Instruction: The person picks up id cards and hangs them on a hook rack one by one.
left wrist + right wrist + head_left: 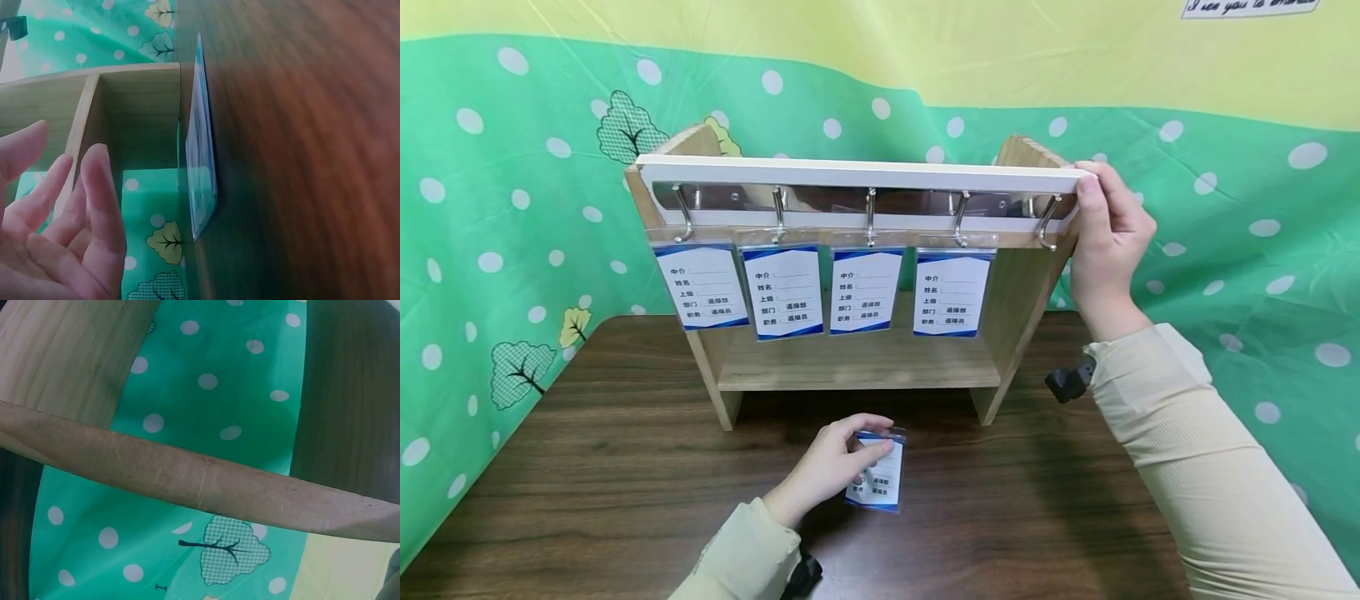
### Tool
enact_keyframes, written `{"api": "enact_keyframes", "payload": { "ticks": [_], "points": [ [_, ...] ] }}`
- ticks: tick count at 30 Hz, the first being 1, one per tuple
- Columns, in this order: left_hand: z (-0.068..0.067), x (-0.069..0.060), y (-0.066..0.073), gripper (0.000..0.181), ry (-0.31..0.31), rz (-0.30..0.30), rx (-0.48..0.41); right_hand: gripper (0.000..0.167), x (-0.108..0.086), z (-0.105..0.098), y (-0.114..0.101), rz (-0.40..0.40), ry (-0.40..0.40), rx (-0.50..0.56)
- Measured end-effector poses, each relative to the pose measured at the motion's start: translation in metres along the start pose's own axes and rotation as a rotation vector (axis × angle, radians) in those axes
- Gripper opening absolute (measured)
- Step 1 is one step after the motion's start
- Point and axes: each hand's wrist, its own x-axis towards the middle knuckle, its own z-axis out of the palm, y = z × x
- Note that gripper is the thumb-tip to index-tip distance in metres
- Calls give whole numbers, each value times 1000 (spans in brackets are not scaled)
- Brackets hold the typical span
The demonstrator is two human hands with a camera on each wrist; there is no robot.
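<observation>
A blue-and-white badge in a clear sleeve [886, 493] lies on the table in front of the wooden stand [1026, 308]. Over it hovers my left hand [823, 467], hiding part of the card; the left wrist view shows the loosely bent fingers [100, 194] apart from the badge [201, 156]. My right hand [1108, 242] grips the right end of the white hook rail [865, 172], thumb in front. Four hooks are hung with badges, such as the leftmost badge [703, 287]; the rightmost hook [1047, 223] is bare. Only a sliver of the right hand enters the right wrist view.
The brown wooden table [587, 483] spreads around the stand. A lower shelf [857, 362] joins the stand's two side panels. Behind hangs a green and yellow cloth [1225, 250] with white dots and printed trees.
</observation>
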Motion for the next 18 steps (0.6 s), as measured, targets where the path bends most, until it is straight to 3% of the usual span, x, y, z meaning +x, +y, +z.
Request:
{"api": "enact_keyframes", "payload": {
  "ticks": [10, 18],
  "points": [
    [-1, 8, -7, 44, -44, -82, -85, 24, -2, 3, -4, 16, 18, 42],
    [-2, 11, -8, 53, -92, -159, -51, 24, -2, 3, -4, 26, 18, 59]
  ]
}}
